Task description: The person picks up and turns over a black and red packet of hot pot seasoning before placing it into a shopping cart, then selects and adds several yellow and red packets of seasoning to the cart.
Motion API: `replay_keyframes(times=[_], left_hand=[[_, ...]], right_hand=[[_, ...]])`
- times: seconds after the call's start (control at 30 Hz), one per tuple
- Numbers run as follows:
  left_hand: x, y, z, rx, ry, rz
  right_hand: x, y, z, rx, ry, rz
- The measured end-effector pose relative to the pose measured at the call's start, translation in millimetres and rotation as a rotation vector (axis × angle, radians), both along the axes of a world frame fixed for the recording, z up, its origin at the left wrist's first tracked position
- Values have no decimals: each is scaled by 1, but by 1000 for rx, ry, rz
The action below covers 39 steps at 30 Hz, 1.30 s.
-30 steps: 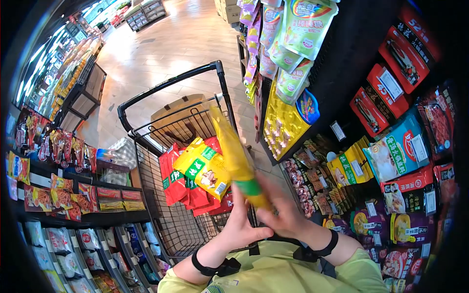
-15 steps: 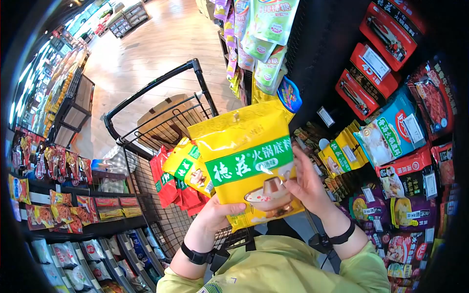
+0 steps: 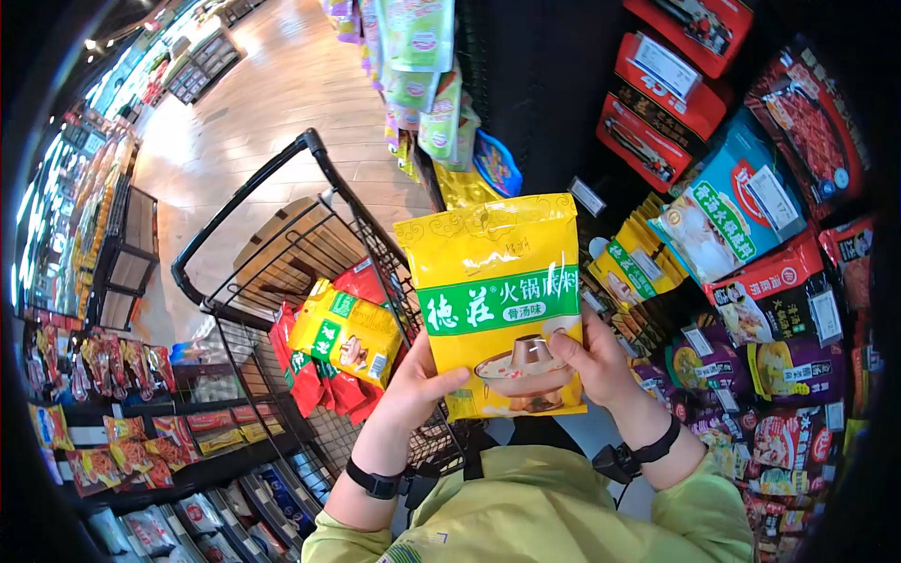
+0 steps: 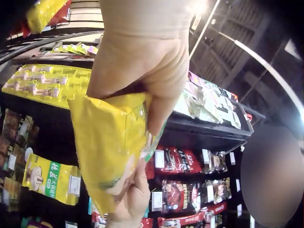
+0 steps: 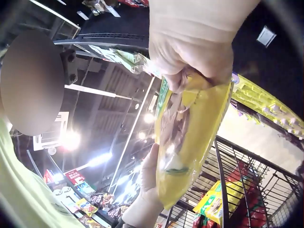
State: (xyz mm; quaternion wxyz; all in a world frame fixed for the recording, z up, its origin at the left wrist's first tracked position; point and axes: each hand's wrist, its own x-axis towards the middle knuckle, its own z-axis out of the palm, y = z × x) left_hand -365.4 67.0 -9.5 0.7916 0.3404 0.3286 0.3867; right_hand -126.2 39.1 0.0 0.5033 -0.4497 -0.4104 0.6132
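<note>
A yellow bag of hotpot soup base (image 3: 497,272) with a green band faces me upright in the head view. My left hand (image 3: 413,387) grips its lower left side, thumb across the front. On the opposite edge my right hand (image 3: 593,357) pinches the bag, its thumb over the printed pot. Both hands' other fingers are hidden behind the bag in the head view. From the side, the left wrist view shows the bag (image 4: 111,142) bulging between the two hands. In the right wrist view my right hand (image 5: 192,57) clasps one end of it.
A black shopping cart (image 3: 253,310) stands to the left, holding another yellow bag (image 3: 345,333) on several red packets (image 3: 310,385). Shelves at right carry matching yellow bags (image 3: 633,267), a teal bag (image 3: 723,211) and red packets (image 3: 657,141). Hanging candy pouches (image 3: 413,38) are ahead.
The bag was edge-on and blurred, then turned its front toward me and straightened upright. My right hand now grips its right edge. The head view has shifted toward the right-hand shelves.
</note>
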Motion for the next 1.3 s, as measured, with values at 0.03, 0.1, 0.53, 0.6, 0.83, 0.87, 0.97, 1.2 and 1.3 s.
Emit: replay_keyframes(times=[0.03, 0.1, 0.53, 0.6, 0.83, 0.87, 0.97, 1.2, 1.3], left_hand=[[3, 4, -3, 8, -61, 3], [17, 13, -11, -88, -21, 25], [101, 27, -48, 170, 359, -207], [109, 26, -53, 174, 388, -240], [128, 40, -107, 56, 371, -367], [132, 42, -121, 52, 370, -372], [147, 49, -165, -11, 433, -459], [211, 79, -240, 80, 593, -559], [245, 103, -245, 125, 747, -581]], right_hand=[[5, 0, -2, 4, -1, -16], [14, -2, -11, 7, -4, -25], [99, 24, -2, 415, -1002, -558], [101, 25, -7, 207, -893, -430], [125, 4, -75, 116, -880, -400], [128, 2, -85, 40, -814, -412], [141, -1, -126, -126, -734, -396], [190, 6, -212, -213, -677, -638], [212, 20, -217, -259, -625, -690]])
